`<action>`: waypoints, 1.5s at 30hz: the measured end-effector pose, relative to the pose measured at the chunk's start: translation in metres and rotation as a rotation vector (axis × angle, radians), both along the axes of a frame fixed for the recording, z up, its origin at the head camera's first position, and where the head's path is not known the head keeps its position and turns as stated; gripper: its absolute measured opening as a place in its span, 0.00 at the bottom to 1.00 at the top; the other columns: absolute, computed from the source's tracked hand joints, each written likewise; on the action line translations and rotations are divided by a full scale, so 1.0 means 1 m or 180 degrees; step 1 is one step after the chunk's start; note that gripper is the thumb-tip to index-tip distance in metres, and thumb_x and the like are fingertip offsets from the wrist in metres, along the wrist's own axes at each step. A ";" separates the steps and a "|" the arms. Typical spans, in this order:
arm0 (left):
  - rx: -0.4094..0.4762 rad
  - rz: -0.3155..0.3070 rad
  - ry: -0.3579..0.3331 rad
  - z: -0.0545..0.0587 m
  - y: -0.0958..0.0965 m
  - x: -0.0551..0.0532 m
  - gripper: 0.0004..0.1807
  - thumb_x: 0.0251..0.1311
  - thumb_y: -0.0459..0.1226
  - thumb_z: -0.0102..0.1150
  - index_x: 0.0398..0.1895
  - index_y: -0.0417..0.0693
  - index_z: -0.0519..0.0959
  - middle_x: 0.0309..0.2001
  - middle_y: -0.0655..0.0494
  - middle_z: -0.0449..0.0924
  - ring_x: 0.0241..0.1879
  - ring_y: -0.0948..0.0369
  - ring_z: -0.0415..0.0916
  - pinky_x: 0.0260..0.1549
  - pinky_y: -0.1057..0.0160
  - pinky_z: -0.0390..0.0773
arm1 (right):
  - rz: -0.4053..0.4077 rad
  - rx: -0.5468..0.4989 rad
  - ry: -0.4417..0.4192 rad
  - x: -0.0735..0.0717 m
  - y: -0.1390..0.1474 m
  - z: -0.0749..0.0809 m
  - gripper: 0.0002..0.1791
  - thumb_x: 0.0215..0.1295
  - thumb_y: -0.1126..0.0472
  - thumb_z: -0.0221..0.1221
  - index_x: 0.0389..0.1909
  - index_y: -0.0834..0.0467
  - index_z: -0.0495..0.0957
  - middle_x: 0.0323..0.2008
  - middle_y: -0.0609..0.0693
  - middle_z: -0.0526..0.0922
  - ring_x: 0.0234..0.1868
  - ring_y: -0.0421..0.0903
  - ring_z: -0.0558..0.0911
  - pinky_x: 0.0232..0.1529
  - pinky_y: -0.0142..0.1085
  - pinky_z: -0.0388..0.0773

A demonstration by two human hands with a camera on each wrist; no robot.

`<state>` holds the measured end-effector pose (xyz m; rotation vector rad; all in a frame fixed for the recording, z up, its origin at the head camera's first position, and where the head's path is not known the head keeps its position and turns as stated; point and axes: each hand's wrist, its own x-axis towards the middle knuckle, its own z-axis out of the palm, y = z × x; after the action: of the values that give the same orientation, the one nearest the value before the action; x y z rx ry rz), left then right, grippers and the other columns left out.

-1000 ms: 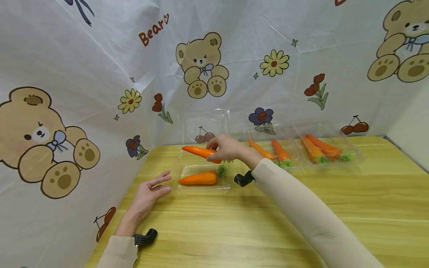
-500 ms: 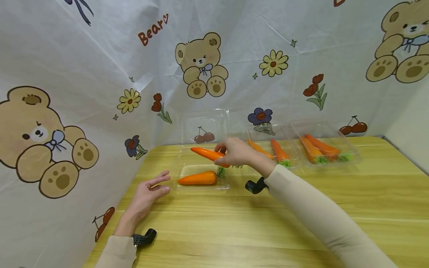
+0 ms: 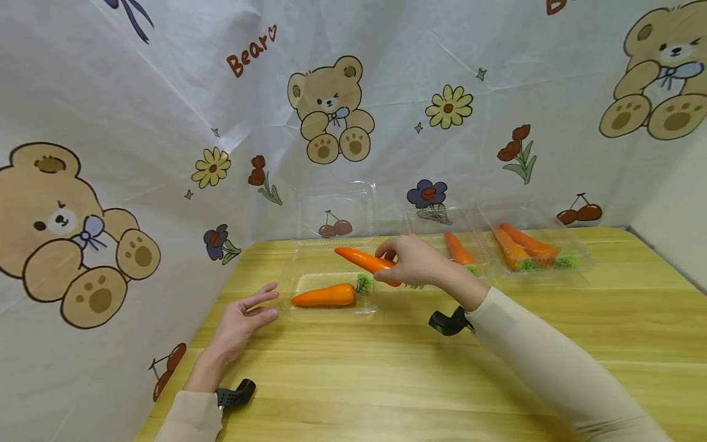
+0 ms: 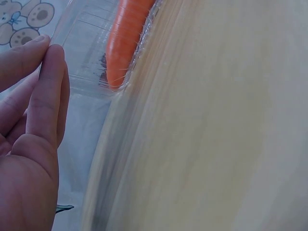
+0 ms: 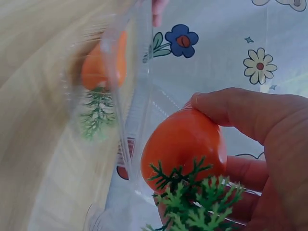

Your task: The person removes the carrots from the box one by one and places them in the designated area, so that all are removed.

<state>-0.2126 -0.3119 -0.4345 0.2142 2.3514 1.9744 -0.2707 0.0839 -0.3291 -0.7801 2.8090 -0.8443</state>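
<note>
My right hand [image 3: 414,261] grips a toy carrot [image 3: 360,260] by its thick end, raised to the right of the open clear plastic box [image 3: 331,312]. In the right wrist view, thumb and fingers wrap the carrot [image 5: 185,144], and its green leaves [image 5: 197,202] hang nearest the camera. A second carrot [image 3: 324,296] lies in the box's base, tip to the left. My left hand [image 3: 240,322] is at the box's left edge with fingers extended; in the left wrist view its fingertips [image 4: 54,53] meet the clear rim, and whether they press it is unclear.
Two more clear boxes stand at the back right: one [image 3: 483,261] partly behind the right hand with a carrot [image 3: 457,247] showing, another [image 3: 585,261] holding carrots [image 3: 530,242]. The upright lid [image 3: 333,209] leans near the printed cloth [image 3: 397,153]. Wooden table [image 3: 353,380] lies in front.
My right hand has carried its carrot to the right and slightly down, away from above the open box. The left hand stays at the box's edge.
</note>
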 end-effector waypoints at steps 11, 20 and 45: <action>0.0029 -0.0037 0.0005 0.003 -0.003 -0.001 0.33 0.65 0.32 0.68 0.69 0.24 0.69 0.80 0.43 0.59 0.61 0.57 0.81 0.52 0.70 0.83 | -0.0076 -0.0167 -0.0107 0.012 0.034 -0.008 0.21 0.61 0.49 0.72 0.52 0.55 0.85 0.42 0.49 0.89 0.37 0.42 0.84 0.37 0.36 0.81; -0.0022 -0.0012 -0.0017 0.002 -0.006 0.000 0.33 0.64 0.33 0.69 0.70 0.26 0.70 0.80 0.45 0.60 0.65 0.51 0.78 0.52 0.69 0.84 | -0.0175 -0.0217 -0.0090 0.024 0.049 -0.011 0.19 0.61 0.51 0.72 0.50 0.56 0.85 0.39 0.50 0.89 0.29 0.40 0.83 0.30 0.35 0.80; -0.0003 0.0026 -0.0055 0.002 0.000 0.003 0.33 0.64 0.32 0.69 0.69 0.26 0.70 0.80 0.44 0.60 0.60 0.55 0.82 0.50 0.71 0.83 | -0.0747 -0.0125 0.0081 0.060 0.122 -0.017 0.23 0.62 0.51 0.70 0.54 0.58 0.85 0.39 0.51 0.88 0.27 0.43 0.79 0.23 0.37 0.77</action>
<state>-0.2100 -0.3117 -0.4330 0.1872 2.3463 1.9707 -0.2109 0.2062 -0.3466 -0.4738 2.9555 -0.9308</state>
